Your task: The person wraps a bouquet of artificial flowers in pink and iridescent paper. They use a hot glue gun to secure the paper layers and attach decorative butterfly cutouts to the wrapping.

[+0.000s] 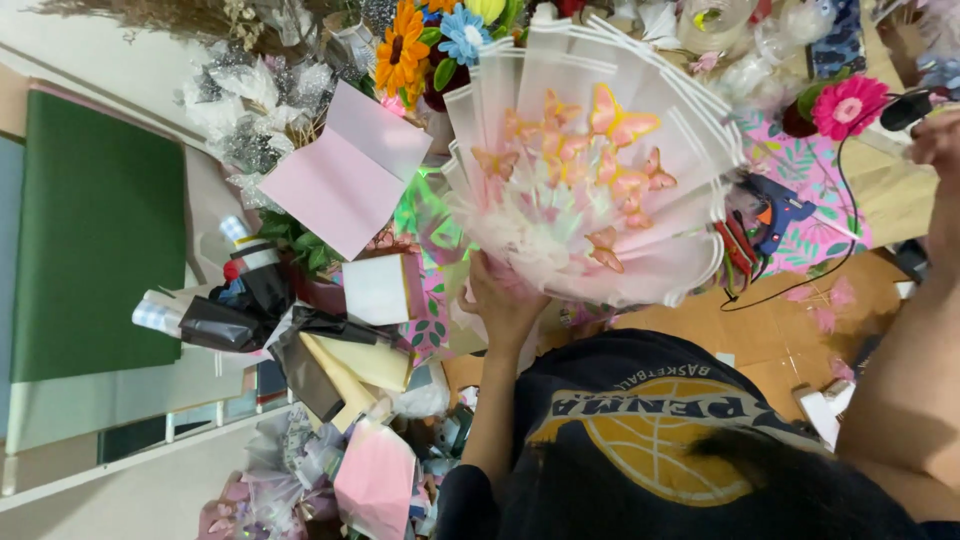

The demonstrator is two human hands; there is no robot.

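My left hand grips the base of a bouquet from below and holds it upright in front of my chest. The bouquet is a fan of frosted white and pink wrap with several orange, pink and yellow paper butterflies inside. My right hand is stretched out to the far right edge of the view, next to a black object with a cord. The frame edge cuts that hand off, so its fingers are hidden.
A blue glue gun and red-handled cutters lie right of the bouquet on a floral pink sheet. A pink artificial flower, orange flower, folded pink paper, green sheet and wrapped rolls crowd around.
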